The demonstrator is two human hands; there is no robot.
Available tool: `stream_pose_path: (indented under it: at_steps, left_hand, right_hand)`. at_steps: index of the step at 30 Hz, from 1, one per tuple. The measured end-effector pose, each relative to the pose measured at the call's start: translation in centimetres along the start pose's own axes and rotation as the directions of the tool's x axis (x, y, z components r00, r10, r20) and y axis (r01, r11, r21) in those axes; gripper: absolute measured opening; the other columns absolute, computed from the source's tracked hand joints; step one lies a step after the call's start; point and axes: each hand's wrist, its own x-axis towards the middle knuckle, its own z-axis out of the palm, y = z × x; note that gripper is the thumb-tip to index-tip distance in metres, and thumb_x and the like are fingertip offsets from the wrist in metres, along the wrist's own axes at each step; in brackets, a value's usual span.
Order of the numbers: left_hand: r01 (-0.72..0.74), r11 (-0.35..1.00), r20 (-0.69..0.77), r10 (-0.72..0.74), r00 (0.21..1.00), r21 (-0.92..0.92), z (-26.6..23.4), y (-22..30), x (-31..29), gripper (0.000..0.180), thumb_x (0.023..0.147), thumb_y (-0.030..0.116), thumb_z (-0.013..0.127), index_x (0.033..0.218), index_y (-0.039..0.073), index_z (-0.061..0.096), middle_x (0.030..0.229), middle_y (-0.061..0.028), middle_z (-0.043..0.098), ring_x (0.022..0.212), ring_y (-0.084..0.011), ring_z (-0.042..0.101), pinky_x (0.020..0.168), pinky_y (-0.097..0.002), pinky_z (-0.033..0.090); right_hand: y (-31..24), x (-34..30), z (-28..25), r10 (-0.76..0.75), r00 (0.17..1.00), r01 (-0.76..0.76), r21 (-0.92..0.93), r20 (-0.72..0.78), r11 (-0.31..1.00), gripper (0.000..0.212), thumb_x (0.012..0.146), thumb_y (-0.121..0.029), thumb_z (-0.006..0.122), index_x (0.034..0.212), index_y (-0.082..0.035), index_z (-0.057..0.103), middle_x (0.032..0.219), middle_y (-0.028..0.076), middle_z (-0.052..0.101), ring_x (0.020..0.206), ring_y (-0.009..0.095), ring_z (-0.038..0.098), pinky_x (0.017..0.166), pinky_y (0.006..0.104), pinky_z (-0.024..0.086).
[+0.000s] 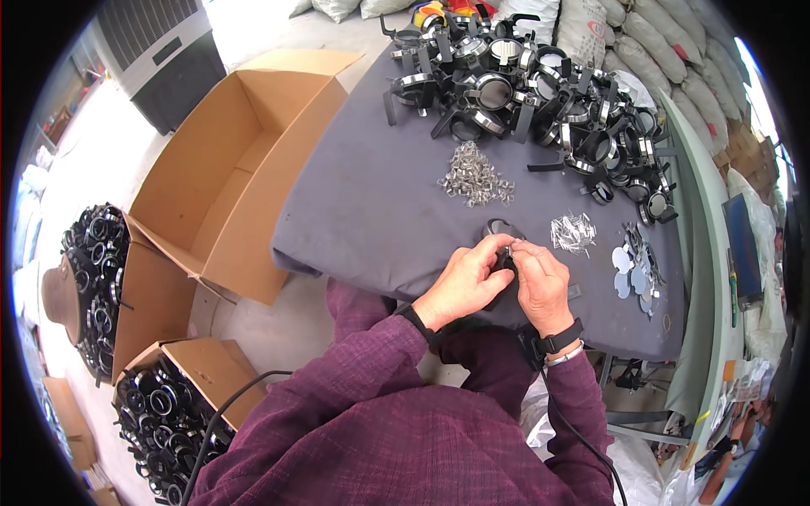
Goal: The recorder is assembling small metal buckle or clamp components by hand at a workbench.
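Observation:
At the table's near edge, both of my hands meet over a black round part [503, 226] with a band or handle piece running down between my palms. My left hand [467, 281] is closed round its left side, thumb and forefinger pinching at the top. Across from it, my right hand [542, 285] is closed too, its fingertips pressed to the same spot. Whatever small piece sits between the fingertips is mostly hidden. Just beyond lie a pile of small bent metal clips [477, 175] and, to the right, a heap of thin metal pins [573, 233].
A large heap of black-and-metal lids with handles [494, 91] covers the table's far side. Round metal discs [623, 284] lie at the right. An open cardboard box [283, 181] stands left of the grey-covered table [363, 202]; boxes of black rings [160, 409] stand lower left.

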Motion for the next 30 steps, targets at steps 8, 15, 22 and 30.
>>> stream_pose_path:
  at_steps: [8,15,22,30]
  left_hand:
    - [0.048,0.998,0.01,-0.048,0.999,-0.046,0.1,-0.1,0.1,0.041,0.084,0.002,0.061,0.123,0.002,0.049,0.068,-0.0016,0.056,0.06,-0.0054,0.048,0.056,-0.024,0.042]
    - [0.061,0.997,0.021,-0.06,0.998,-0.055,0.2,0.0,0.1,0.041,0.084,0.002,0.061,0.123,0.003,0.05,0.066,0.0011,0.051,0.059,-0.004,0.043,0.055,-0.0232,0.039]
    - [0.053,0.998,0.022,-0.053,0.998,-0.029,0.1,0.2,0.4,0.04,0.085,0.003,0.061,0.123,0.003,0.049,0.063,0.0016,0.046,0.058,-0.0042,0.041,0.053,-0.0236,0.037]
    - [-0.013,1.0,-0.17,0.013,0.985,-0.002,1.2,-0.4,0.3,0.021,0.089,0.005,0.056,0.11,0.002,0.055,0.06,-0.0022,0.054,0.051,-0.0058,0.046,0.049,-0.026,0.037]
  right_hand:
    - [-0.5,-0.3,0.8,0.056,0.995,-0.057,-0.017,-0.08,0.998,0.015,0.075,0.008,0.063,0.088,0.002,0.06,0.092,0.014,0.065,0.083,0.031,0.066,0.069,0.0363,0.056]
    - [-0.3,-0.2,0.5,0.103,0.991,-0.099,0.057,-0.081,0.993,0.012,0.078,0.006,0.064,0.088,0.001,0.06,0.092,0.013,0.065,0.081,0.029,0.066,0.067,0.0344,0.056]
    - [-0.1,0.0,0.4,0.121,0.988,-0.116,0.06,-0.094,0.991,0.011,0.077,0.005,0.066,0.085,-0.001,0.061,0.089,0.011,0.066,0.078,0.027,0.065,0.065,0.0331,0.054]
    - [-0.3,0.7,-1.4,0.166,0.985,-0.173,0.247,0.05,0.953,0.009,0.077,0.001,0.065,0.086,0.0,0.063,0.09,0.012,0.067,0.083,0.027,0.067,0.071,0.0333,0.053]
